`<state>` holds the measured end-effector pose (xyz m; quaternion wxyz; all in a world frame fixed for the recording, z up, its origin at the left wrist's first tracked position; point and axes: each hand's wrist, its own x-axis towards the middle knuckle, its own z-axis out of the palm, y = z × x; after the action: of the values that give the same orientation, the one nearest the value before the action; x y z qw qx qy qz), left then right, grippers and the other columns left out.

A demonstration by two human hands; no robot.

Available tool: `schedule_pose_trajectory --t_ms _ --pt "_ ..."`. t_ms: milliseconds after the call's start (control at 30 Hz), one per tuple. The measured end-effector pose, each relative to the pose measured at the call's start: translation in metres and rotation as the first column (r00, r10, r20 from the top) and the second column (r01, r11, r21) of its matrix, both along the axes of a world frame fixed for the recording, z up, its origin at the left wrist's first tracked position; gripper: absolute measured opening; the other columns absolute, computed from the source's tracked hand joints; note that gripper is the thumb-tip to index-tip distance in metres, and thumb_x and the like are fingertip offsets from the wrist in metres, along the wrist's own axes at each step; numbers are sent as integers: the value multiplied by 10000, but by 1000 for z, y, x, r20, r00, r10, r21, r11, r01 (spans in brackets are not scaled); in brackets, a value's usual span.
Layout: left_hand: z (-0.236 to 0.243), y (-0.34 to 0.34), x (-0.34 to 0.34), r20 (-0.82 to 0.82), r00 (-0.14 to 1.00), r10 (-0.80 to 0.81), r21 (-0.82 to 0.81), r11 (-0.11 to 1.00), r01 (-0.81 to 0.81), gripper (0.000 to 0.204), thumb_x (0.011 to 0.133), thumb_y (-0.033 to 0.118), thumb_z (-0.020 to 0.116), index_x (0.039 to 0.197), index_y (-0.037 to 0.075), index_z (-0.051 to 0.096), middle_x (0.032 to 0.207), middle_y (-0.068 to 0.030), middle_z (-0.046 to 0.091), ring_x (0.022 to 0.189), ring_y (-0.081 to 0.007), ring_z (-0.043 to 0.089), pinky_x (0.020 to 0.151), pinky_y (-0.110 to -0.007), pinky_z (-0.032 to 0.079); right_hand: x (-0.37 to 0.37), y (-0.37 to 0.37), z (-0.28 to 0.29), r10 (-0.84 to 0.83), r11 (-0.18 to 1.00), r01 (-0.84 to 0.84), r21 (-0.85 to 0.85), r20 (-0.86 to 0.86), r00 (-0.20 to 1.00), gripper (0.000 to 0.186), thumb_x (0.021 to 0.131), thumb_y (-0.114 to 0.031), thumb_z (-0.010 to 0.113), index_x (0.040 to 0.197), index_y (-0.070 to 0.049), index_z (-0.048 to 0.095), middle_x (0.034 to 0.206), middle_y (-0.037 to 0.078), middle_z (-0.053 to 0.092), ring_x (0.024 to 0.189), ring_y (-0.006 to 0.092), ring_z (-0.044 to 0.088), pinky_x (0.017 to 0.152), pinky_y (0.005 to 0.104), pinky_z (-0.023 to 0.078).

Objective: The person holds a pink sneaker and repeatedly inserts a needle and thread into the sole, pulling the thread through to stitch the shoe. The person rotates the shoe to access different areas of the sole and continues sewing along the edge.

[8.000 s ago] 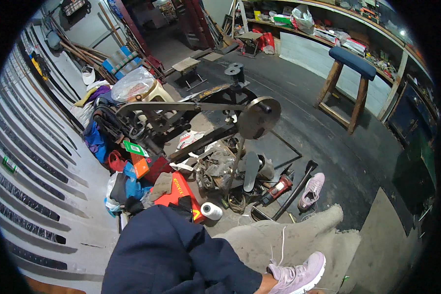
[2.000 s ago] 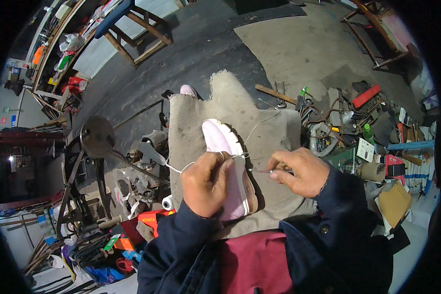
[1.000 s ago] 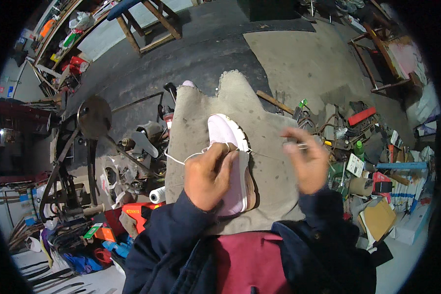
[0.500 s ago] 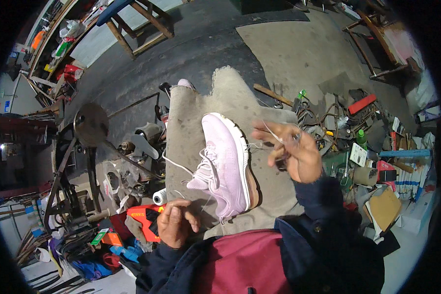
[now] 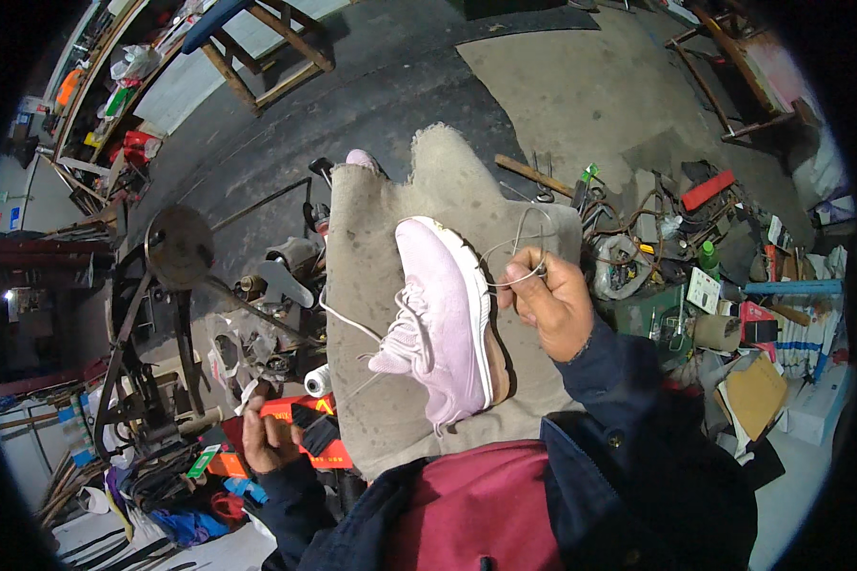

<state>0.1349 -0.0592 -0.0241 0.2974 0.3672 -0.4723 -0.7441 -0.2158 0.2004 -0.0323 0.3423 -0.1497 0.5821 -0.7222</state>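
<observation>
A pale pink sneaker [image 5: 440,319] with a white and tan sole lies on its side on the stained beige cloth [image 5: 371,247] over my lap, toe pointing away from me. Its lace trails off to the left. To the right of the sole, my right hand [image 5: 554,303] pinches a thin whitish thread [image 5: 522,221], which loops above the fingers and runs toward the sole's edge. My left hand [image 5: 269,436] is off the cloth at the lower left, fingers curled, with something small and white at the fingertips that I cannot make out.
Beside my left hand lies a red-orange box [image 5: 300,411], with a white spool [image 5: 317,381] next to it. A black metal machine with a round plate [image 5: 179,246] stands at left. Tools and scraps crowd the right, including a wood-handled tool [image 5: 533,176] and green bottle [image 5: 707,257].
My left hand has moved left, off the cloth. The right hand's spread fingers have closed to a pinch on the thread and come slightly nearer to me. The sneaker stays in place.
</observation>
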Motion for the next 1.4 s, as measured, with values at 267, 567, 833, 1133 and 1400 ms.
schedule_pose_trajectory --t_ms 267,567,833,1133,1400 --pt "1 15 12 -124 989 -78 148 984 96 356 1067 336 414 1233 65 575 511 25 356 383 -117 317 436 -340 423 7 2 12 144 939 115 326 -673 726 311 808 -206 812 912 12 617 831 124 656 718 204 636 686 306 508" --pt "7 21 51 90 986 139 310 937 -161 276 1047 292 475 1137 48 565 496 61 290 360 -91 263 490 -333 466 21 -5 7 189 897 156 414 -677 711 402 731 -290 872 717 -25 570 554 119 555 458 213 531 462 347 396" --pt "-17 53 81 105 969 223 422 872 -247 280 1034 271 500 1116 28 610 479 51 294 374 -98 266 480 -311 378 19 -9 8 291 863 102 495 -651 701 425 787 -393 806 765 -31 586 569 167 561 511 351 586 497 419 443" --pt "-25 22 90 -132 986 104 347 936 -53 325 1069 331 405 1116 79 603 519 7 334 424 -150 373 770 -480 544 7 18 -2 80 936 137 325 -574 815 289 838 -280 784 866 -23 655 749 118 657 650 182 629 587 336 479" --pt "-7 15 62 889 456 -47 -140 919 369 314 954 256 629 1162 32 560 1149 -147 638 913 -270 673 779 -410 563 -85 142 -71 315 424 522 740 -661 681 267 903 -173 636 1087 17 608 1041 240 643 966 418 625 840 436 496"
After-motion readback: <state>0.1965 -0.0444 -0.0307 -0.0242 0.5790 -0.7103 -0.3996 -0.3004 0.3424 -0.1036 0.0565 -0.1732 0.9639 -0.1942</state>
